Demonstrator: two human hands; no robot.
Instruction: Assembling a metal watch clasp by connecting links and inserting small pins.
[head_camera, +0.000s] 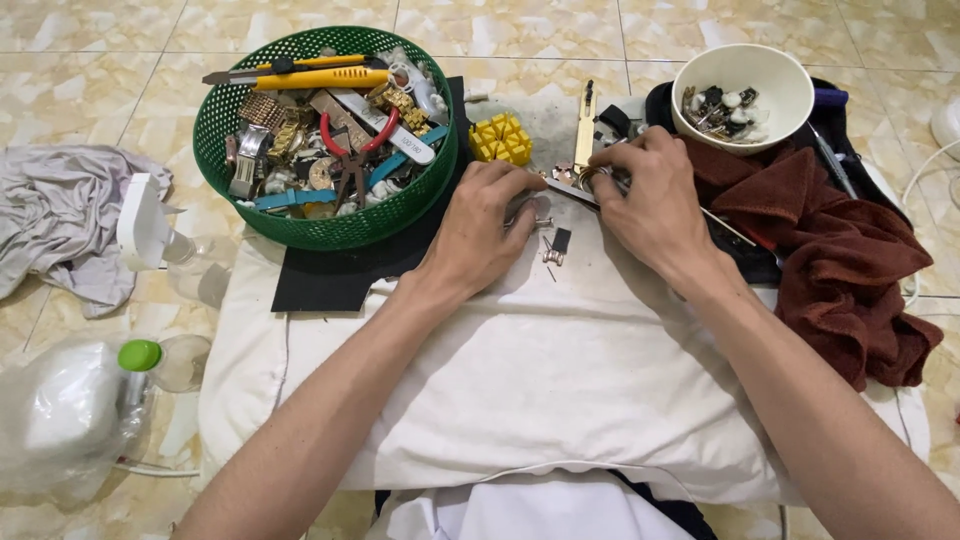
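My left hand (487, 222) rests on a white cushion (520, 380), fingers curled on a small metal part of a watch band (528, 207). My right hand (648, 195) grips a thin metal tool (572, 192) whose tip points at that part; a metal watch piece (580, 178) sits under its fingertips. Small loose band links and pins (555, 248) lie on the cushion just below the hands.
A green basket (240, 100) of tools and watch bands stands at the back left, a yellow holder block (501, 138) beside it. A white bowl (790, 85) of parts sits back right above a dark red towel (850, 260). Spray bottle (150, 225) and grey cloth (60, 220) lie left.
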